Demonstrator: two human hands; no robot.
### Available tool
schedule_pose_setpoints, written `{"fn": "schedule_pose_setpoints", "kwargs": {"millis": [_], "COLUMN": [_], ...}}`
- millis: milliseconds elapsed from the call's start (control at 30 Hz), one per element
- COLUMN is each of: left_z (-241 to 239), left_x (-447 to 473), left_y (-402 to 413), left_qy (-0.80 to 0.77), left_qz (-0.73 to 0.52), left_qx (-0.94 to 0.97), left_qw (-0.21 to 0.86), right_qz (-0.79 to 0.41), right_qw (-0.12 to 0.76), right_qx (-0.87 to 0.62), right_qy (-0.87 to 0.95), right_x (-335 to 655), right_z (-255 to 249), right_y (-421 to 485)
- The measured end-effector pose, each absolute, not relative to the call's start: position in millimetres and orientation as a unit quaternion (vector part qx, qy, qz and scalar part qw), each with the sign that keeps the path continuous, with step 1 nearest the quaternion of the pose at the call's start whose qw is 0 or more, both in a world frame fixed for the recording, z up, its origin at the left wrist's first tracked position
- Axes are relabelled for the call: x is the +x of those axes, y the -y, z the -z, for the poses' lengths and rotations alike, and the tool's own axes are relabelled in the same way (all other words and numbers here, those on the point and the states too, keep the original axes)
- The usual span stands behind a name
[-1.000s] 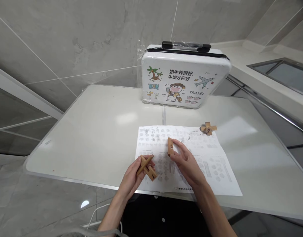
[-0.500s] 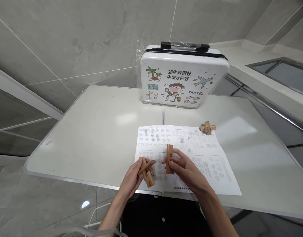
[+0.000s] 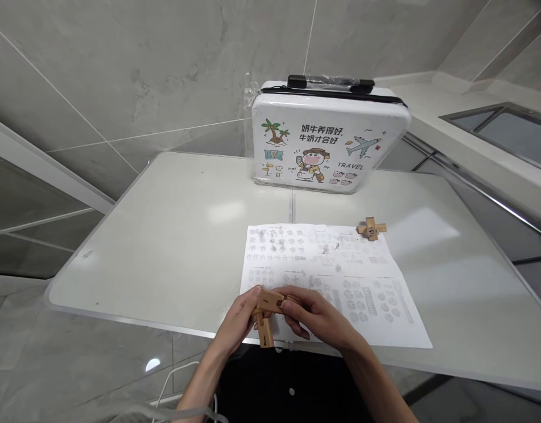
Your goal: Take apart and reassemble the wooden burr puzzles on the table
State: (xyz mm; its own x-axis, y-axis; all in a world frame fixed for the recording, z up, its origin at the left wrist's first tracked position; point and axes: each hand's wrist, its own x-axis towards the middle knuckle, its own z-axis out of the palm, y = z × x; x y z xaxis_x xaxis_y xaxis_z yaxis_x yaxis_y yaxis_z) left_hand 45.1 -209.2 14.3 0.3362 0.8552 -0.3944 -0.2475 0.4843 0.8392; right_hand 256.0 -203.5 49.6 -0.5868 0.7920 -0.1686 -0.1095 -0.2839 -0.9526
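Observation:
My left hand [image 3: 238, 316] is closed round a notched wooden puzzle piece [image 3: 265, 333], whose lower end points toward me and carries a dark mark. Another wooden puzzle piece [image 3: 269, 301], with a dark hole near one end, lies crosswise over the top of it. My right hand [image 3: 312, 314] pinches this second piece at its right end, and the left thumb rests by its left end. Where the pieces meet is partly hidden by fingers. Beneath the hands lies a printed sheet [image 3: 323, 258] with rows of small diagrams.
An assembled wooden cross puzzle [image 3: 371, 228] sits at the sheet's far right corner. Behind it, a white cartoon-printed case [image 3: 329, 141] in clear plastic stands upright on the folding table [image 3: 173, 235]. The table's near edge runs just below my hands.
My right hand has moved left and turned its puzzle piece from upright to crosswise, bringing it onto the left hand's piece. The cross puzzle and case stay put.

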Motion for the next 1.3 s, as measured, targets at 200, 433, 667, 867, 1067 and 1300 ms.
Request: {"fn": "schedule_pose_setpoints", "kwargs": {"millis": [200, 433, 667, 867, 1067, 1300], "left_z": [-10.6, -16.1, -15.4, -9.3, -18.7, -34.6], "left_x": [41.3, 41.5, 39.2, 37.5, 44.4, 54.8], "left_y": [210.6, 209.3, 209.2, 212.0, 212.7, 211.2], "left_qy": [-0.438, -0.452, -0.427, -0.398, -0.363, -0.361], "left_qz": [-0.350, -0.331, -0.351, -0.368, -0.395, -0.394], "left_qx": [0.382, 0.418, 0.365, 0.323, 0.250, 0.247], "left_qw": [0.734, 0.715, 0.749, 0.776, 0.806, 0.808], "right_qz": [-0.762, -0.786, -0.784, -0.792, -0.792, -0.794], "right_qw": [0.289, 0.283, 0.289, 0.296, 0.319, 0.325], "right_qx": [-0.328, -0.311, -0.293, -0.295, -0.307, -0.287], "right_qy": [0.478, 0.453, 0.463, 0.445, 0.421, 0.427], "right_x": [254.8, 256.0, 255.2, 242.1, 232.1, 236.2], "right_z": [-46.8, -49.9, -44.7, -34.6, -31.6, -27.8], "right_y": [203.9, 204.2, 206.9, 216.5, 225.2, 234.6]}}
